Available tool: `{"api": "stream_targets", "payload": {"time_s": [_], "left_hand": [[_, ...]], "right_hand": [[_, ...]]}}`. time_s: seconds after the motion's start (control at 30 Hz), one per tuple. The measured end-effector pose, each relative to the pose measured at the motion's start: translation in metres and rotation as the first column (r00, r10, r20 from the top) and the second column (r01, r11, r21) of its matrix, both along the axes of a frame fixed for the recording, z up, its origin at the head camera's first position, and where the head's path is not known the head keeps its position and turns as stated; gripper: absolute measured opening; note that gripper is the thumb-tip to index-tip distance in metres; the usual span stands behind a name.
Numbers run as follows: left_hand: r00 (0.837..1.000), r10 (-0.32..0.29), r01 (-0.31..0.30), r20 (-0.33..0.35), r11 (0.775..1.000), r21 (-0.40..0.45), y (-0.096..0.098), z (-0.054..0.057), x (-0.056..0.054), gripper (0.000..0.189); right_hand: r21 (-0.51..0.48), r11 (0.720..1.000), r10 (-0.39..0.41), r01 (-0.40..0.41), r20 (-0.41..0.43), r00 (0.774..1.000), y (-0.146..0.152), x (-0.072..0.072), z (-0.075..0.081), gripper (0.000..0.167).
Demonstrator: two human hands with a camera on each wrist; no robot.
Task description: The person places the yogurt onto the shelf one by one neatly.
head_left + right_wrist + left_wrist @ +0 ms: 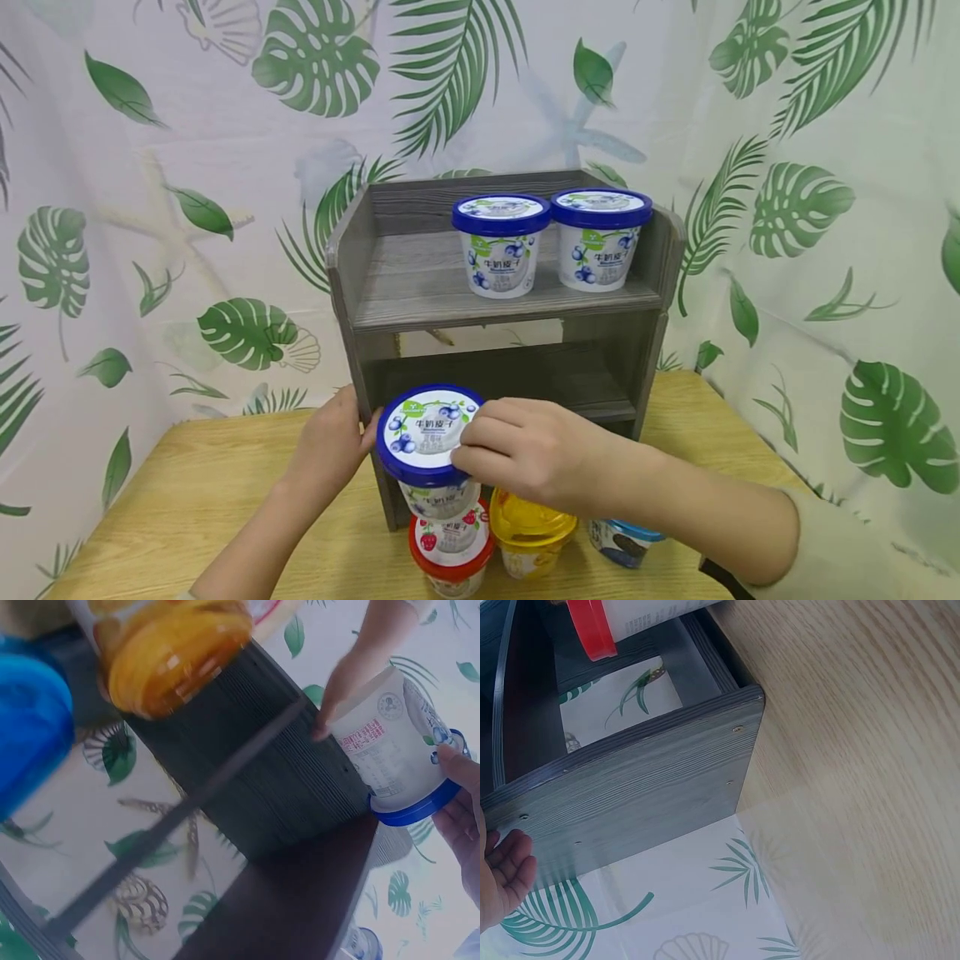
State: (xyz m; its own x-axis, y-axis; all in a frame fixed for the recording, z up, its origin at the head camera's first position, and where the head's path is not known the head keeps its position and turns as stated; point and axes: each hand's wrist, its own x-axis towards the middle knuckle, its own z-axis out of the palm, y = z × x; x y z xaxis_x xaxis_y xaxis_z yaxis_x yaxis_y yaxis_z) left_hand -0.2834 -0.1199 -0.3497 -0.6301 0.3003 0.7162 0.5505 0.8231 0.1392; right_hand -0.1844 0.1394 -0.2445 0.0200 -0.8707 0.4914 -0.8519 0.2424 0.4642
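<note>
My right hand (536, 450) grips a tub with a blue rim and blueberry print (431, 429) by its lid. The tub is in front of the grey wooden shelf (468, 314), above a red-lidded strawberry tub (450, 554). In the right wrist view, fingers and thumb pinch the rim of the blueberry tub (394, 742). My left hand (333, 437) holds the shelf's left side panel, its thumb at the front edge. In the left wrist view, the curled fingers of the left hand (506, 870) lie by that panel's outer face (637, 795).
Two more blueberry tubs, a left one (501, 250) and a right one (600, 242), stand on the shelf's top. A yellow-lidded tub (528, 533) and a light-blue-lidded tub (626, 542) stand in front of the shelf on the wooden table (225, 475). Leaf-print cloth (247, 167) hangs behind.
</note>
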Motion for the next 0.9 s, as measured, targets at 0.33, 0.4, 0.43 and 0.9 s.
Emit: {"api": "stream_targets", "payload": {"time_s": [0.33,0.4,0.43,0.9], "left_hand": [[1.0,-0.026,0.026,-0.015,1.0,0.012,0.0,0.001,0.0,0.023],[0.999,-0.028,0.028,-0.021,1.0,0.012,0.001,0.001,0.0,0.023],[0.999,-0.027,0.027,-0.025,1.0,0.01,0.001,0.001,0.0,0.023],[0.999,-0.034,0.035,-0.025,0.999,0.015,0.0,-0.001,0.0,0.021]], "right_hand": [[-0.065,0.998,0.0,0.001,0.016,1.0,0.004,-0.004,0.029,0.032],[-0.077,0.997,-0.011,0.015,0.042,0.999,0.005,-0.004,0.035,0.034],[-0.082,0.996,-0.017,0.021,0.051,0.999,0.005,-0.005,0.037,0.034],[-0.088,0.992,-0.082,0.089,0.077,0.994,0.002,-0.006,0.076,0.023]]}}
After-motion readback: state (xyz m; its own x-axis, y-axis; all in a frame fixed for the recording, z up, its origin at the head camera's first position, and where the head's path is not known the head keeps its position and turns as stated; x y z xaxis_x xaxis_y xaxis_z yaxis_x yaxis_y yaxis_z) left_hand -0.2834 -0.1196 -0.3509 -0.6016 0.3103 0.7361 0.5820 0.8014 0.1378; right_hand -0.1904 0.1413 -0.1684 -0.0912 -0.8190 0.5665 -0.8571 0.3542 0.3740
